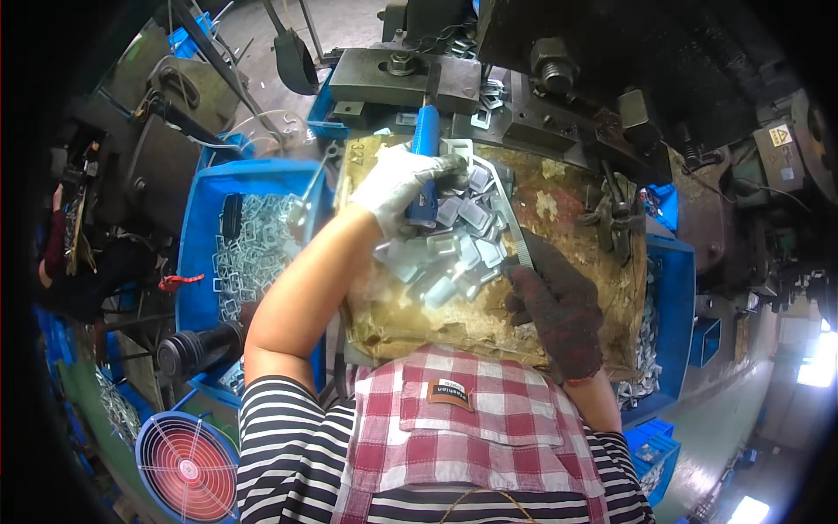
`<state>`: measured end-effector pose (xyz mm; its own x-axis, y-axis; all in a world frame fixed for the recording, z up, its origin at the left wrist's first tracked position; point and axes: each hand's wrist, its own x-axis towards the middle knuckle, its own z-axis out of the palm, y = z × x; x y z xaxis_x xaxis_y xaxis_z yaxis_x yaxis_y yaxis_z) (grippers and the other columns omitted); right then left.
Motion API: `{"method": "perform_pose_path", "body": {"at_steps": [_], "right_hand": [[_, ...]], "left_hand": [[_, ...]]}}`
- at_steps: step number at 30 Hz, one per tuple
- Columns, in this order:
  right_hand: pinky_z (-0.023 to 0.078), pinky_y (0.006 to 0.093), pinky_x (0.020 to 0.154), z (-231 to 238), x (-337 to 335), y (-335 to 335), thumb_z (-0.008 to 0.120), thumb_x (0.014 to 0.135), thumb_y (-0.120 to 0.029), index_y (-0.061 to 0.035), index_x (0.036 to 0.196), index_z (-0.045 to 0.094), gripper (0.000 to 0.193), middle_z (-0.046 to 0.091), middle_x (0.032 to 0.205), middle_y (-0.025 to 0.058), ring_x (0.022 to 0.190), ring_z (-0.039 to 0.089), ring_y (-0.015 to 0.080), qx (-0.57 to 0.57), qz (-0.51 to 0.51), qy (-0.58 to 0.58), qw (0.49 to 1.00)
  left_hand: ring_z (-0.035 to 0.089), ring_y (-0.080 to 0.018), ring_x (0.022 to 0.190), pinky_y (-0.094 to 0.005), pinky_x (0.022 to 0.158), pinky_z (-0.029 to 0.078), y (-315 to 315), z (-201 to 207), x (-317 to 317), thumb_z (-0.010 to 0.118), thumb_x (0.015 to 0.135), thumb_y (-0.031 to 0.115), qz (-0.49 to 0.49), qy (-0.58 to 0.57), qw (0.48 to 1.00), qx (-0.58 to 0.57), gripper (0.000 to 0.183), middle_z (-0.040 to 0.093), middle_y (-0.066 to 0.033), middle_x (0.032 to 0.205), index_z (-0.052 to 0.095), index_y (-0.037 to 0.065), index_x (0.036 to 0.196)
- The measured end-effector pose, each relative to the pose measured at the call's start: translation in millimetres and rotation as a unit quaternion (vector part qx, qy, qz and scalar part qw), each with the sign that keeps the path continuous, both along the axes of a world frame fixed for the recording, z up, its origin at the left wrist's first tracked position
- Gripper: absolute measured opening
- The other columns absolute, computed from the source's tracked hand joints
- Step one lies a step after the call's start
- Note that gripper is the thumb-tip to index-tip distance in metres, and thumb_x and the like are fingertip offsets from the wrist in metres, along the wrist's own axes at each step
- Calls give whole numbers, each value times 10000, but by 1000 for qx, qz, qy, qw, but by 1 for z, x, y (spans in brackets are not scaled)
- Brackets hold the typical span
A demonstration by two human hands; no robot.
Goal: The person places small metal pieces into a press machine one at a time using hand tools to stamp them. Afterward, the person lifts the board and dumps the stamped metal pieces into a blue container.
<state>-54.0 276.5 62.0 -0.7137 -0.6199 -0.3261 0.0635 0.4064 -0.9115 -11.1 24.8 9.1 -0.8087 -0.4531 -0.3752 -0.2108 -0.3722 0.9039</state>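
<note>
My left hand (393,188), in a white glove, is closed round a blue-handled tool (425,135). A dark, narrow end of the tool points away toward the press block. My right hand (559,306), in a dark glove with reddish patches, grips long silvery tweezers (515,225) with a ridged shank. Their far end reaches to a metal part (458,148) beside my left fingers. Below and between both hands lies a loose heap of small, tray-shaped metal parts (471,218) on a worn, stained board (541,205).
Beyond the board stands a heavy press with a bolted steel block (367,79). At left a blue bin (196,227) holds many metal frames; another blue bin (676,323) stands at right. A red-bladed fan (188,467) is low left. Another person (96,271) is at far left.
</note>
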Motion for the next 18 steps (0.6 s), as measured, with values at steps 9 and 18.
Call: {"method": "perform_pose_path", "body": {"at_steps": [9,18], "right_hand": [[570,264,590,-17,-19,10,662,978,-132,-95,1377,631,402,726,908,65,705,697,106,-12,-60,86,994],[549,240,557,3,-41,19,643,973,-122,-83,1363,632,393,685,931,39,689,676,95,47,-142,116,982]], "left_hand": [[715,-225,713,-367,664,559,-54,13,4,599,993,507,-144,-118,877,-442,548,738,-167,861,662,-18,1134],[738,-364,869,-435,755,587,-30,74,-83,610,918,185,-284,-193,639,-688,245,743,-230,958,743,-18,949]]}}
